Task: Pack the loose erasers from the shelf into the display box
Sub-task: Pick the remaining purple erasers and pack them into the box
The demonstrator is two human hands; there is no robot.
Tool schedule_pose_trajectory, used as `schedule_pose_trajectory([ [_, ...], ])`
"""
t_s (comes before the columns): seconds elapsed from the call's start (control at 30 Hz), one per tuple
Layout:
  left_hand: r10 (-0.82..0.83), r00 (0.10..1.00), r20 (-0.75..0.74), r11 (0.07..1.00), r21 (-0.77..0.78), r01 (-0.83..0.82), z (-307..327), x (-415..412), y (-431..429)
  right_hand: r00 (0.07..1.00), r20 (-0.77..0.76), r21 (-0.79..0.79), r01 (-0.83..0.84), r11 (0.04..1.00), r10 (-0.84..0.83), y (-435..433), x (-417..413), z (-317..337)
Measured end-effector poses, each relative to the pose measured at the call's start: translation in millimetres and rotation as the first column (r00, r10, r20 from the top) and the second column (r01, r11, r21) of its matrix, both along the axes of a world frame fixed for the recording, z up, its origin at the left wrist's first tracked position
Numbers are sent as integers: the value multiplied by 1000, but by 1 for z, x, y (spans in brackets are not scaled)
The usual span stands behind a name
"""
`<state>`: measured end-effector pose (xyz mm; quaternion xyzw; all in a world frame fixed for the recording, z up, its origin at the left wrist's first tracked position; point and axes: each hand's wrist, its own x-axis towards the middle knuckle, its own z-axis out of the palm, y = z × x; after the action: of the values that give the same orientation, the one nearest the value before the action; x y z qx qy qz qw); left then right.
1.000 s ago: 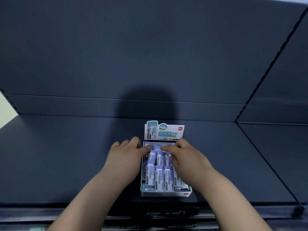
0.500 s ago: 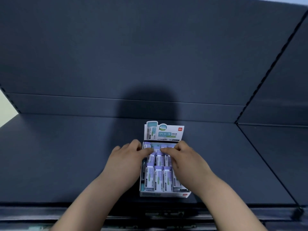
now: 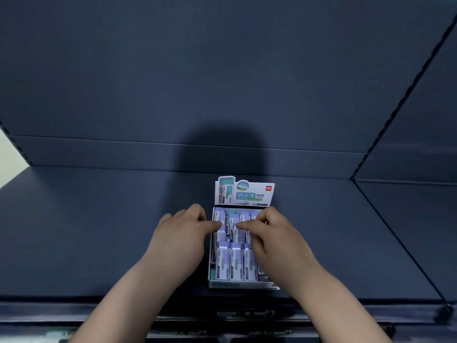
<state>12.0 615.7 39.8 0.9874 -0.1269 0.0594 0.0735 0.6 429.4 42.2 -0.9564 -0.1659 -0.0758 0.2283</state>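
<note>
A white display box [image 3: 223,284] with an upright printed header card stands on the dark shelf [image 3: 99,231] near its front edge. Rows of purple-and-white erasers [image 3: 236,263] fill it. My left hand [image 3: 180,240] lies over the box's left wall, its thumb touching an eraser in the middle row, the other fingers loosely curled outside the box. My right hand [image 3: 272,240] covers the box's right side. Its thumb presses an eraser beside the left thumb, and its fingers are bent over the back row. The erasers under my right hand are hidden.
The shelf's dark back panel [image 3: 222,82] rises just behind the box. A divider line [image 3: 395,233] runs diagonally across the shelf at the right. The shelf's front lip [image 3: 74,308] lies below my forearms.
Both thumbs have slid from the back row of erasers toward the middle row. The box sits in the same place.
</note>
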Motion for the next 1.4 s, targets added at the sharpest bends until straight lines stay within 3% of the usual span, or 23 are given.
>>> schedule_pose_trajectory([
  [0.57, -57, 998, -29, 995, -87, 54, 0, -5, 2, 999, -20, 70, 35, 997, -34, -1, 1, -2],
  [0.77, -38, 998, -46, 997, 65, 41, 9, -5, 0, 998, -26, 29, 60, 998, -60, -4, 10, 2],
  [0.97, -78, 990, -116, 997, -10, 77, 3, -3, 4, 998, -58, 14, 34, 999, -33, -3, 12, 2],
  [1.3, -76, 994, -77, 995, -69, 70, 6, -4, 6, 995, -101, -3, 20, 1000, -20, 2, 20, 2],
  [1.4, -113, 982, -149, 990, -100, 99, 6, -7, 1, 994, -112, 2, 8, 1000, -7, 3, 21, 3],
])
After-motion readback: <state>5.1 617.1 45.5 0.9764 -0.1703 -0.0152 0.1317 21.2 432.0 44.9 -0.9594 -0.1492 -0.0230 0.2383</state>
